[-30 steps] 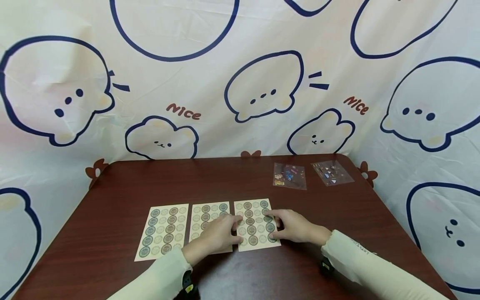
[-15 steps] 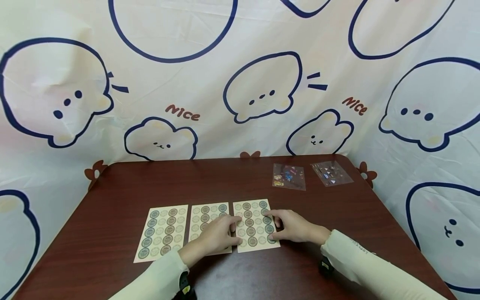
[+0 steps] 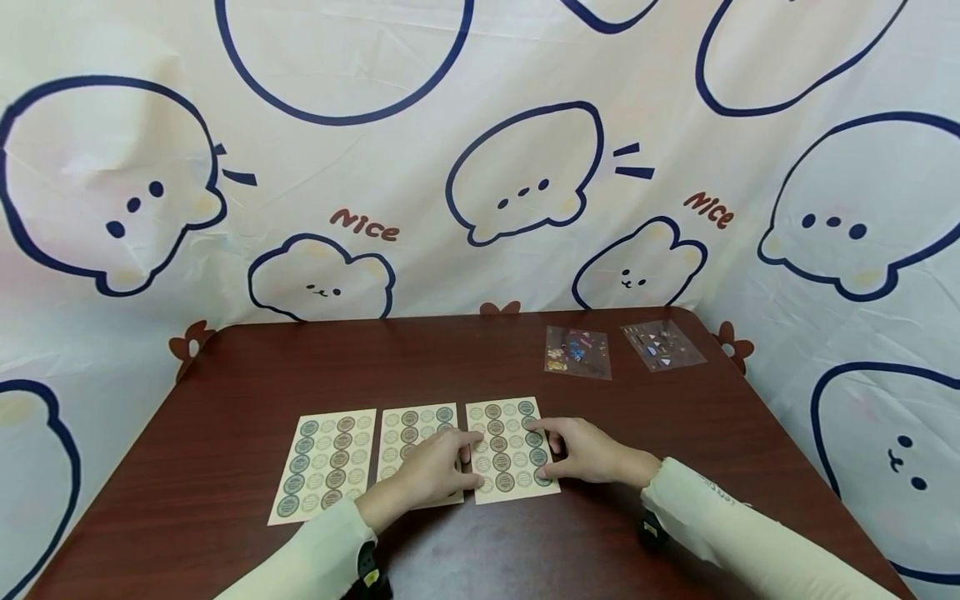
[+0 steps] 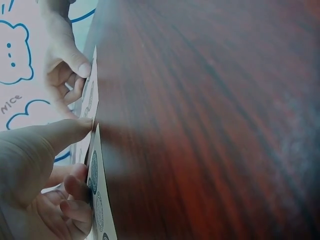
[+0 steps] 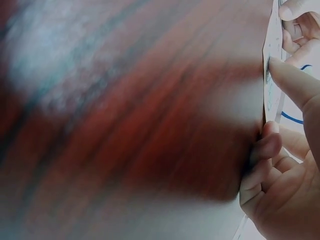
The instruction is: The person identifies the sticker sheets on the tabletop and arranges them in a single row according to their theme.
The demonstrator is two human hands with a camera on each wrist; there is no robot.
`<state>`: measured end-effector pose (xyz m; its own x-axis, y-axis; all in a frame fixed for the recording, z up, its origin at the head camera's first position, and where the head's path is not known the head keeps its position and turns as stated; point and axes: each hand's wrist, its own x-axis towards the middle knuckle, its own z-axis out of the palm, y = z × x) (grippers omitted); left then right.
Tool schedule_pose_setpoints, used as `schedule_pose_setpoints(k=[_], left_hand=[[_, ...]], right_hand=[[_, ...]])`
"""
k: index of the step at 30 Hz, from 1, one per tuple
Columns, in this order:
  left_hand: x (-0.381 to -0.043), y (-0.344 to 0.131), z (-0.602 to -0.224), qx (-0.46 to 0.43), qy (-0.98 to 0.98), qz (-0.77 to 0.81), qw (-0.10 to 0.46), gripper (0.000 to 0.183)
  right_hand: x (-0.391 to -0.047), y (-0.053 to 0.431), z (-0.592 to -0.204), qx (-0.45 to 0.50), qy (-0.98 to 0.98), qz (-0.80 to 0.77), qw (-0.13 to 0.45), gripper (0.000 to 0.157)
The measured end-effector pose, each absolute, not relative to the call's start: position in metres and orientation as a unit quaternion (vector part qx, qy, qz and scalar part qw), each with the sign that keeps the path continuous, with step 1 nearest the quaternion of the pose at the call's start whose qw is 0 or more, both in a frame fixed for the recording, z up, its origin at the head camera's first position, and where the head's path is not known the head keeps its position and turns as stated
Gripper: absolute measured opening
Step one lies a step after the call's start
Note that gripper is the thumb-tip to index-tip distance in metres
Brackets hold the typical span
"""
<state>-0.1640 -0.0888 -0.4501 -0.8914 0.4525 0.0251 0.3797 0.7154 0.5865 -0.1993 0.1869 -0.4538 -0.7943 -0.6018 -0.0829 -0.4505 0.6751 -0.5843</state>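
Observation:
Three cream sheets of round stickers lie side by side on the table: a left sheet [image 3: 323,467], a middle sheet [image 3: 392,446] and a right sheet [image 3: 507,450]. My left hand [image 3: 426,473] reaches over the middle sheet and hides its lower part. Its index finger and thumb touch the left edge of the right sheet. At the opposite edge, my right hand [image 3: 591,452] touches that sheet with thumb and index fingertips. In the wrist views, the other fingers of my left hand [image 4: 62,185] and right hand [image 5: 285,175] are loosely bent beside the paper.
Towards the back right of the brown table [image 3: 360,358] lie a clear bag [image 3: 577,353] of small colourful pieces and another clear bag [image 3: 663,346] with small dark and pale pieces. A cartoon-printed cloth [image 3: 420,175] hangs behind and around the table.
The head view has shifted very slightly. Both hands keep their places at the two sides of the right sheet, and the sheets lie as before.

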Motion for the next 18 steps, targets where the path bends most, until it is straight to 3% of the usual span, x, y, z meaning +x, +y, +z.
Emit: schedule_pose_setpoints(k=[18], left_hand=[[-0.1633,-0.0887,-0.4471,0.231,0.926,0.291,0.067,0.059]], right_hand=[[-0.1988,0.188,-0.4547,-0.291,0.903,-0.286,0.137,0.068]])
